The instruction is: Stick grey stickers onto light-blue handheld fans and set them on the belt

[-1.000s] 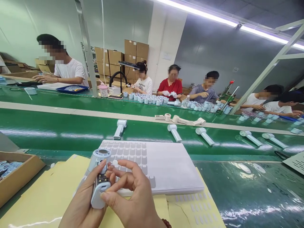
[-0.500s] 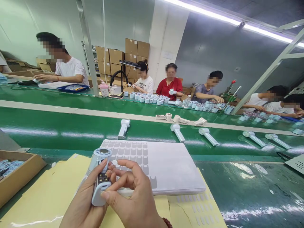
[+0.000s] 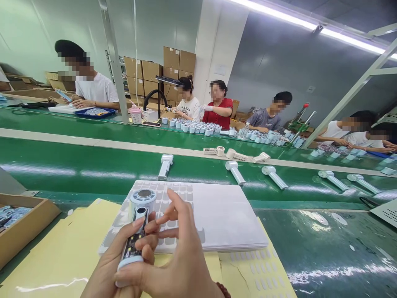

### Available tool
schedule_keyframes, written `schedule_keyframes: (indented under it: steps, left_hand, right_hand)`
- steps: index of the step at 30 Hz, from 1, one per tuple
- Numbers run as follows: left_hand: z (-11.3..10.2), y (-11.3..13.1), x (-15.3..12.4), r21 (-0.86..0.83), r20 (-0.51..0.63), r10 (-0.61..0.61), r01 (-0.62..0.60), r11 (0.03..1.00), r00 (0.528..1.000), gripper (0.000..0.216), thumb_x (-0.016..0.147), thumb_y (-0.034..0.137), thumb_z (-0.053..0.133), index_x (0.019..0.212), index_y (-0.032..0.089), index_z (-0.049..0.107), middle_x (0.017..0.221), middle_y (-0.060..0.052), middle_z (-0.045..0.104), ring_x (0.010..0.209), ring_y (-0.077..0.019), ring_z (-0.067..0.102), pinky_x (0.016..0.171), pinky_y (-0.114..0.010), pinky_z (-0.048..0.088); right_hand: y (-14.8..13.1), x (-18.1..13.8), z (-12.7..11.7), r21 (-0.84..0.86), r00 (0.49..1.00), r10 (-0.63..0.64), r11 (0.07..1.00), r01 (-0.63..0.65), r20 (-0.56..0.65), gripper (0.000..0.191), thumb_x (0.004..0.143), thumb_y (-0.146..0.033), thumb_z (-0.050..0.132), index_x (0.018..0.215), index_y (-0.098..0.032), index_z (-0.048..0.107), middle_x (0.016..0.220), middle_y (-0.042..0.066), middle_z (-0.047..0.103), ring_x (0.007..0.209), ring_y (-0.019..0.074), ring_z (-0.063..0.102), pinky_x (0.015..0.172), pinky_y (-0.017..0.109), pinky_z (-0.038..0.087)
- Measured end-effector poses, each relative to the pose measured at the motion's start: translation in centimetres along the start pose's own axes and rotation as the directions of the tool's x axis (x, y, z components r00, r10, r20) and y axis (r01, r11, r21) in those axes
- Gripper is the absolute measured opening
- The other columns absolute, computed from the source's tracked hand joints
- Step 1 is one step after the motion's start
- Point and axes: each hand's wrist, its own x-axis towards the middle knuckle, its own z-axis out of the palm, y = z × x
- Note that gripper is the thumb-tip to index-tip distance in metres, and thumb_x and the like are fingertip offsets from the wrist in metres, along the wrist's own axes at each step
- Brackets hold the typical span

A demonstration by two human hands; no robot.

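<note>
A light blue handheld fan [image 3: 143,198] is in my hands, its round head pointing away from me. Part of the handle is uncovered, so a dark circuit board [image 3: 134,244] with small yellowish parts shows. My left hand [image 3: 107,267] is closed around the handle from the left and below. From the right, my right hand [image 3: 182,256] grips the handle: its thumb presses at the light blue near end and some fingers bend over the board. Its index finger is raised. Under the fan's head lies a stack of white label sheets [image 3: 229,215] with grey cut-out shapes.
Yellow sheets [image 3: 74,244] lie under the stack. At the left stands a cardboard box [image 3: 31,231] of light blue parts. Several fans, such as one fan [image 3: 165,166], lie on the green conveyor belt [image 3: 77,165]. Across it, co-workers sit behind rows of fan heads [image 3: 192,126].
The fan's handle has turned, baring more of the circuit board, and its near end faces me less broadly. My right thumb has moved left and down; its index finger has lifted.
</note>
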Motion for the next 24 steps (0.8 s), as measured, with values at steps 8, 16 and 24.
schedule_keyframes:
  steps: [8,16,24]
  left_hand:
    - [-0.2,0.1,0.3,0.015,-0.024,0.024,-0.023,1.000,0.999,0.020,0.097,0.016,0.049,0.100,0.014,0.069,0.077,-0.004,0.064,0.044,-0.0084,0.060,0.043,-0.017,0.057]
    - [-0.3,1.6,0.0,0.048,-0.041,0.004,-0.002,0.999,0.999,0.030,0.100,0.016,0.039,0.102,0.006,0.067,0.078,-0.007,0.065,0.048,-0.0090,0.064,0.048,-0.018,0.060]
    - [-5.7,4.3,2.6,0.548,0.151,0.148,-0.207,0.811,0.977,0.029,0.066,0.002,0.076,0.093,0.010,0.073,0.088,-0.014,0.076,0.078,-0.0269,0.074,0.072,-0.036,0.064]
  right_hand:
    - [1.5,-0.5,-0.1,-0.090,0.981,-0.177,0.979,0.184,0.079,0.100,0.061,-0.036,0.092,0.147,-0.032,0.042,0.145,0.011,0.051,0.113,0.0312,0.065,0.097,0.046,0.057]
    - [3.4,-1.4,-0.6,-0.097,0.962,-0.260,0.958,0.268,0.087,0.090,0.065,-0.047,0.089,0.143,-0.029,0.049,0.156,0.014,0.041,0.120,0.0339,0.062,0.089,0.042,0.060]
    - [6.9,-4.3,-1.0,-0.116,0.973,0.164,0.982,-0.146,0.163,0.012,0.067,-0.029,0.083,0.066,-0.023,0.072,0.109,0.006,0.069,0.100,0.0253,0.069,0.069,0.029,0.057]
